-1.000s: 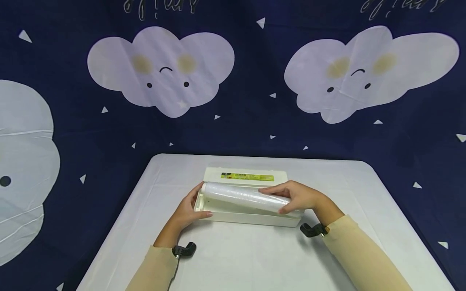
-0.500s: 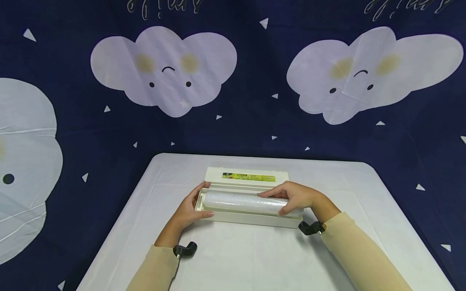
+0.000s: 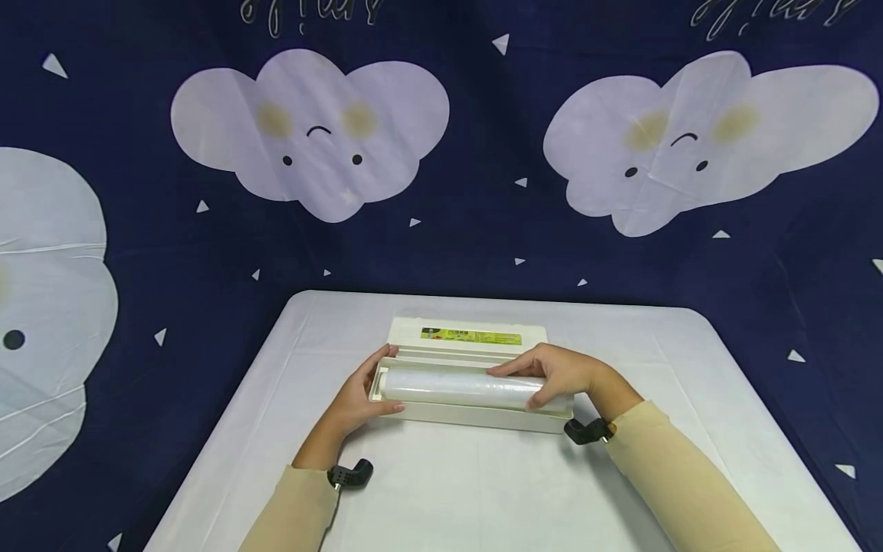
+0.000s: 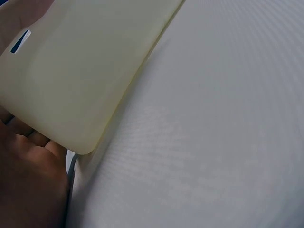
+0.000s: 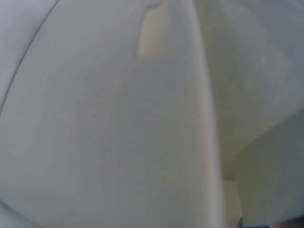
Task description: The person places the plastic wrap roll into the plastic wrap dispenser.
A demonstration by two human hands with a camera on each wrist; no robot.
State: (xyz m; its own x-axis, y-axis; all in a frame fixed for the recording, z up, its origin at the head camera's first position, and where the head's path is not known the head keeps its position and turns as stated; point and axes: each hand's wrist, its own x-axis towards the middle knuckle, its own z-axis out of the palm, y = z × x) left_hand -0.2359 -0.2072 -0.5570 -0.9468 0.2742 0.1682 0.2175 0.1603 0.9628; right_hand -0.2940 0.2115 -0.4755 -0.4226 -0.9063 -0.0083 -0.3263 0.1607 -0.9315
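A roll of cling film point(image 3: 441, 386) lies lengthwise inside an open cream plastic dispenser box point(image 3: 476, 415). Its left end sits down between the box walls. My right hand point(image 3: 576, 373) grips the roll near its right end, thumb in front and fingers behind. With my left hand point(image 3: 353, 400) I hold the left end of the box, thumb on the front wall and fingers at the back. The left wrist view has the box's outer wall point(image 4: 85, 80) close up, fingers bent beneath it. In the right wrist view the box wall point(image 5: 118, 128) fills most of the picture.
The box's lid point(image 3: 407, 331), with a yellow-green label point(image 3: 472, 336), is folded back behind it. Everything stands on a white-covered table point(image 3: 476, 491). Behind the table hangs a dark blue cloth point(image 3: 476, 153) printed with clouds. Each wrist carries a black camera mount point(image 3: 352, 474).
The left end of the cling film roll has come down into the box, so the roll now lies level. My right hand still grips it, and the left hand has barely moved.
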